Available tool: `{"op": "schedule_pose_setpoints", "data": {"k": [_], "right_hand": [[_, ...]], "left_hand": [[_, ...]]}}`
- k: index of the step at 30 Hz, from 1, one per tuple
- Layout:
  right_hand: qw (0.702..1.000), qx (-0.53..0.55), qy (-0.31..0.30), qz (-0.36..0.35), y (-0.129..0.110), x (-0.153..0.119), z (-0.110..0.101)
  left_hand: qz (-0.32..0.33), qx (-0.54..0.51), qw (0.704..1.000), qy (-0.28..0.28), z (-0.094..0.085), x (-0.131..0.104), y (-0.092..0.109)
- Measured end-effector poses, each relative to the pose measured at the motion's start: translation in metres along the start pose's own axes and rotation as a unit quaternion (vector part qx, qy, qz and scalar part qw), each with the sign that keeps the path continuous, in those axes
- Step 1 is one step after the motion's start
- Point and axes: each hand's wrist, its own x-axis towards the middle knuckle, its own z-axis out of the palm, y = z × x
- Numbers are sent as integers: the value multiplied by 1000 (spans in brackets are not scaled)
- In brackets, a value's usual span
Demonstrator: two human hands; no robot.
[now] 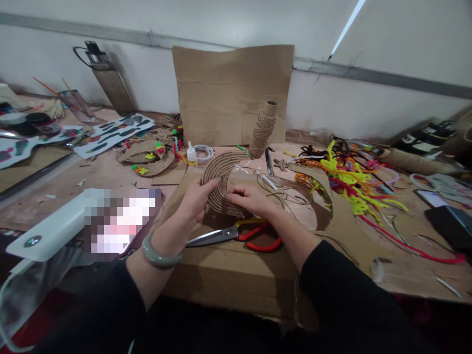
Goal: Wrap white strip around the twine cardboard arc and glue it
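Observation:
A curved piece covered in rows of brown twine (220, 169) is held up over a cardboard box (236, 275). My left hand (196, 197) grips its left side, thumb on top. My right hand (250, 199) is closed at the inner edge, its fingertips pinched near the twine rows; any strand between them is too small to make out. Scissors with red and yellow handles (236, 233) lie on the box just below my hands. Behind the piece, a cardboard tube wound with twine (262, 130) stands tilted. Loose twine trails to the right of my right hand.
A glue bottle (191, 155) stands behind my left hand. Left are a phone (125, 223), a white device (51, 231) and decorated twine pieces (147, 155). Bright pipe cleaners (350, 177) pile up right, beside cut cardboard (341, 221). A cardboard sheet (232, 93) stands at the back.

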Motion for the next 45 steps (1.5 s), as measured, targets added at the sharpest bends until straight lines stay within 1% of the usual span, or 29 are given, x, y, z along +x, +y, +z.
{"op": "schedule_pose_setpoints", "data": {"k": [1, 3, 7, 9, 13, 16, 19, 24, 29, 34, 36, 41, 45], "right_hand": [[1000, 8, 10, -2, -1, 0, 0], [998, 38, 49, -14, -2, 0, 0], [984, 103, 142, -15, -1, 3, 0], [980, 109, 164, -6, 0, 4, -1], [981, 107, 159, 4, 0, 4, -2], [982, 114, 151, -4, 1, 4, -1], [979, 118, 163, -12, 2, 4, 1], [975, 115, 189, 4, 3, 5, 2], [978, 127, 165, 4, 2, 5, 2], [982, 89, 166, 7, -2, 4, 0], [983, 84, 163, 4, -3, 3, 0], [985, 110, 132, -22, -1, 2, 0], [985, 101, 136, -23, -1, 3, 0]], "left_hand": [[0, 2, 1000, 3, 0, 0, 0], [-15, 7, 1000, -1, 2, -3, 0], [-52, 16, 998, -43, 5, -9, 1], [-60, 29, 996, -61, 6, -11, 1], [-68, 39, 994, -75, 5, -10, 1], [-65, 27, 995, -74, 4, -10, 1], [-67, 28, 994, -79, 4, -11, 1], [-80, 52, 990, -102, 3, -11, 0], [-73, 52, 992, -88, 3, -12, 0], [-86, 42, 990, -100, 2, -10, -2], [-90, 45, 990, -97, 2, -10, -1], [-75, 58, 994, -61, 3, -11, 3], [-76, 63, 994, -55, 2, -9, 2]]}}
